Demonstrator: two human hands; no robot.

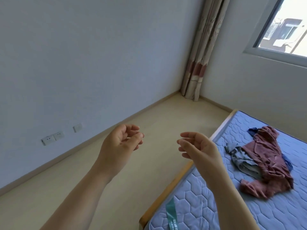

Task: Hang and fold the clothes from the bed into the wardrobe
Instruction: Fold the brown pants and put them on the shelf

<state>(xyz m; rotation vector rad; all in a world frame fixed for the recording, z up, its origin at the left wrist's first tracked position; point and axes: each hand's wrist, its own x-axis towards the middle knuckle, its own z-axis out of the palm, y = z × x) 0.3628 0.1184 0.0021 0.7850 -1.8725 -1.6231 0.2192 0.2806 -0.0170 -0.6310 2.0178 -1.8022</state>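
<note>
A person's bare forearms reach out over the pale floor [149,163] of a bedroom, both hands raised and empty. The left hand [121,143] is loosely curled, its grip wide with fingers bent inward and nothing between them. The right hand [197,146] mirrors it, palm turned toward the left hand, grip likewise wide and holding nothing; the two hands face each other with a clear gap between.

The clothes [267,161] lie in a crumpled heap on the bed [207,196], to the right of the right hand and well apart from either grip. The heap is a dusty-pink garment [270,165] spread over a grey-blue one [240,158], with a dark blue piece [253,131] showing at the heap's far end. The bed carries a light blue quilted mattress in a wooden frame, with a teal label strip [172,214] near the front edge, on the near side of the clothes. Beyond the bed, a patterned curtain [199,60] hangs in the room's corner, and a window [285,29] sits in the wall above the bed. Wall sockets [53,137] are set low on the wall to the left of the bed, across the floor.
</note>
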